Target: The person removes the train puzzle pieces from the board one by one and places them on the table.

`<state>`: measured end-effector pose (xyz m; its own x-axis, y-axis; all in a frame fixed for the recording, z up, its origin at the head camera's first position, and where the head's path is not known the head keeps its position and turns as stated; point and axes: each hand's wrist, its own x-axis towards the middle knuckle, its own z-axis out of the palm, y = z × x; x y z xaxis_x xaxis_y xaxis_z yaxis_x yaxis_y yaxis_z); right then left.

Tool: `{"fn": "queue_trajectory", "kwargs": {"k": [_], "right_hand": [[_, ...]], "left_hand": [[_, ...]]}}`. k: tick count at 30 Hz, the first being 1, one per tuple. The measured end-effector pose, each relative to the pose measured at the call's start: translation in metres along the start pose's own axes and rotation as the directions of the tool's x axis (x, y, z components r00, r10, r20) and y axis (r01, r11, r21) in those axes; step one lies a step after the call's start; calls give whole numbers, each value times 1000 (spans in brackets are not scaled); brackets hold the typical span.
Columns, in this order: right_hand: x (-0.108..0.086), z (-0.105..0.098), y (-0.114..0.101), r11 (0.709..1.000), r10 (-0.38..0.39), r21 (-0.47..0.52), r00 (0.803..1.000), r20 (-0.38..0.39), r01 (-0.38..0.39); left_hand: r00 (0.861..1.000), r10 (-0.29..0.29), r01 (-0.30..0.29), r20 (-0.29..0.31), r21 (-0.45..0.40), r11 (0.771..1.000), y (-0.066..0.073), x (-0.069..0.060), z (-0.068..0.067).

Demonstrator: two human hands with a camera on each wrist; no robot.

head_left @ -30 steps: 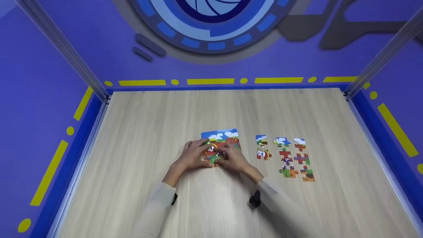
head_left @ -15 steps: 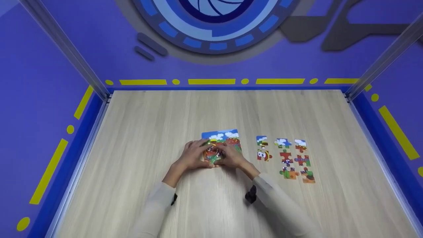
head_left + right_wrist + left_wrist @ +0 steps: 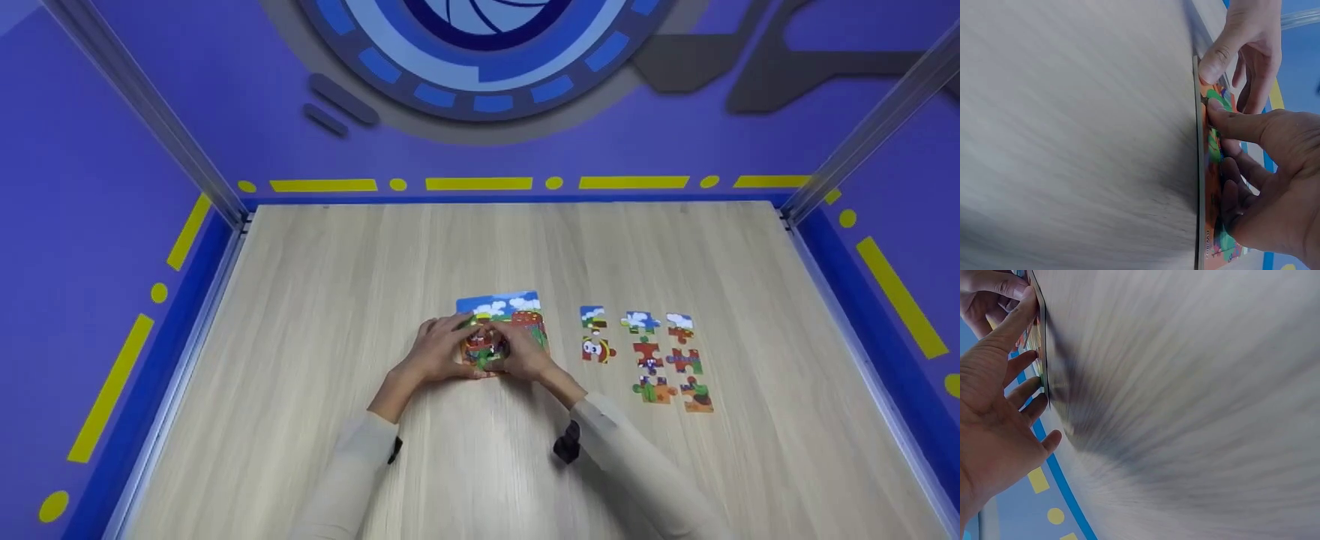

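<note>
A colourful picture puzzle board lies flat on the wooden table. My left hand rests over its left side, thumb on the near left corner and loosely spread fingers along the left edge. Close beside it, my right hand has its thumb and bent fingers around a green and orange puzzle piece on the lower left of the board. In the right wrist view, the right hand touches the board's printed face beside the left thumb. My fingers hide much of the piece.
Several loose puzzle pieces lie in three columns on the table, right of the board. The left column has two pieces, one with cartoon eyes. Blue-purple printed walls border the table at the back and sides.
My right hand has shifted slightly left and its fingers have drawn together over the board. The cartoon eyes printed on the board are now covered. The left hand has stayed in place.
</note>
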<state>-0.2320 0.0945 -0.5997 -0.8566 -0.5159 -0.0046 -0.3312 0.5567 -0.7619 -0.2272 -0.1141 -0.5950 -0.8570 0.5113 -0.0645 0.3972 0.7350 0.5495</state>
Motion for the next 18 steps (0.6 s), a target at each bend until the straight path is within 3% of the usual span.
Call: {"fn": "queue_trajectory", "kwargs": {"k": [18], "right_hand": [[-12,-4,4,983,35,180,999,2,-35]], "left_hand": [[1000,6,-6,10,-2,1000,-3,1,1]]}}
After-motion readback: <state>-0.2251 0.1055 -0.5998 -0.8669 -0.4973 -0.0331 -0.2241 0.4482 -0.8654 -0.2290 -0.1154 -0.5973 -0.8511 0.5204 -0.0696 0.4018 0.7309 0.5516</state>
